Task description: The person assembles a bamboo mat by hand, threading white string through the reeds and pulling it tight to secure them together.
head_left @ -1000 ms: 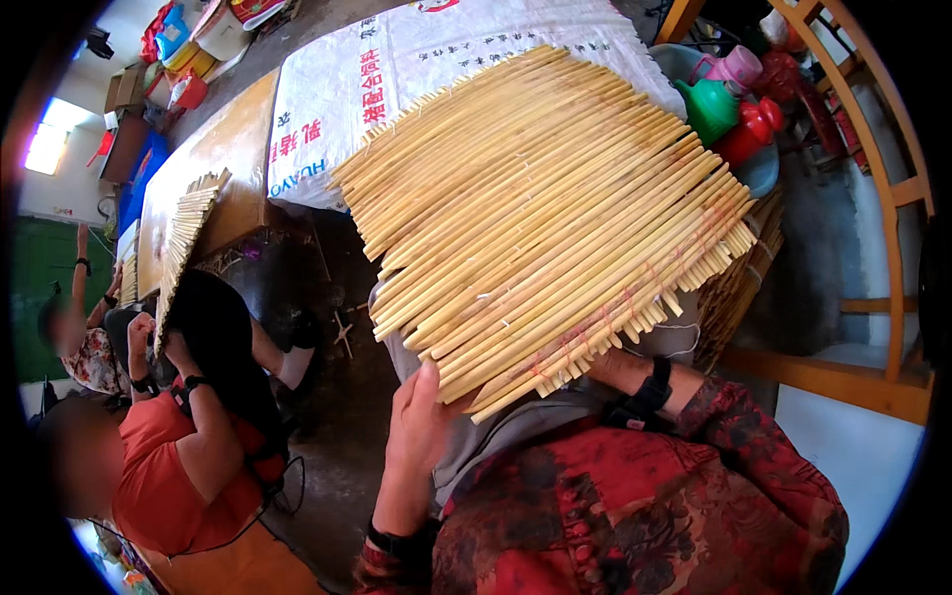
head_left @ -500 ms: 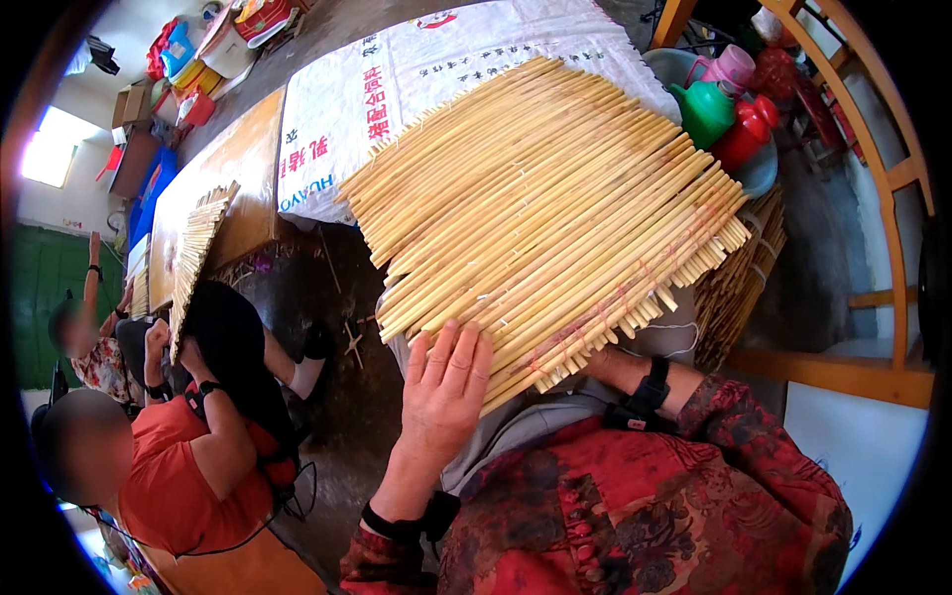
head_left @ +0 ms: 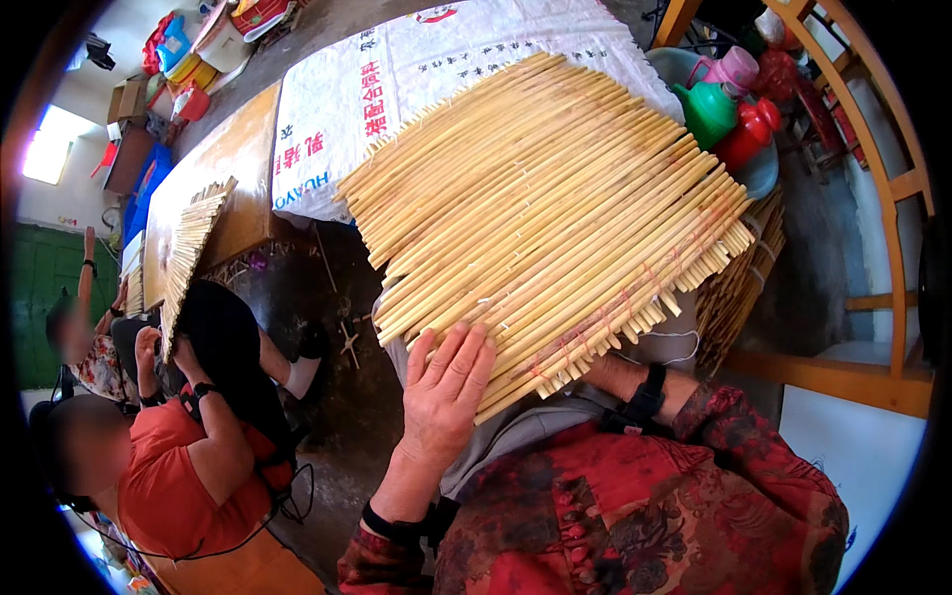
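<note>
Nearest, the red patterned sleeves (head_left: 739,436) reach forward over the person's lap. The left hand (head_left: 444,387) lies palm down on the near left corner of a mat of thin pale sticks (head_left: 545,218), its fingers nearly straight, close together on top. The right wrist (head_left: 613,377) passes under the near edge; with that hand's fingers and the left thumb hidden, I cannot tell whether either hand grips. The mat spreads above the lap, its far end overlapping, in view, a white printed sheet (head_left: 327,119) on a wooden table (head_left: 213,149). To the left, a co-worker in orange (head_left: 188,476) holds another stick mat (head_left: 193,248). Beyond, right, a blue basin (head_left: 764,178) holds green and red vessels.
</note>
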Tool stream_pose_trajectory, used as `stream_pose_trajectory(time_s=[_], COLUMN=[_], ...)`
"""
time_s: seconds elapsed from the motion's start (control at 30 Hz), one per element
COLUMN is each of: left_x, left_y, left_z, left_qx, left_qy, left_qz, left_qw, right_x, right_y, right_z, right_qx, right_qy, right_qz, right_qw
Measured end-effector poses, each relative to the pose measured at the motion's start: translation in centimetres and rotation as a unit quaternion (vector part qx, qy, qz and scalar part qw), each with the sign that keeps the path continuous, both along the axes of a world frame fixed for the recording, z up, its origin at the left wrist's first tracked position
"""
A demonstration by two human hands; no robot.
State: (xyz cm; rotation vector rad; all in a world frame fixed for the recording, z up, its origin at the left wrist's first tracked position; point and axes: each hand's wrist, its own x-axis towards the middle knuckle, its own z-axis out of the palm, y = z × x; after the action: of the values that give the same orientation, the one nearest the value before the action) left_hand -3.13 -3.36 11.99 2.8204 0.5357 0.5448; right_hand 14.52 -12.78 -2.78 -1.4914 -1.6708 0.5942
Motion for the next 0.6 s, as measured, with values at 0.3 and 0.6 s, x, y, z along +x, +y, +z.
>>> stream_pose_trajectory(time_s=[0.3, 0.6], left_x=[0.1, 0.1], left_y=[0.0, 0.0], left_z=[-0.2, -0.3], left_qx=[-0.004, -0.003], left_qy=[-0.011, 0.002], left_qz=[0.004, 0.011], left_qw=[1.000, 1.000], right_x=[0.3, 0.1], right_y=[-0.3, -0.7], right_z=[-0.1, -0.4], right_qx=[-0.002, 0.000], right_qy=[-0.001, -0.003], right_qz=[0.006, 0.010], right_qw=[1.000, 1.000])
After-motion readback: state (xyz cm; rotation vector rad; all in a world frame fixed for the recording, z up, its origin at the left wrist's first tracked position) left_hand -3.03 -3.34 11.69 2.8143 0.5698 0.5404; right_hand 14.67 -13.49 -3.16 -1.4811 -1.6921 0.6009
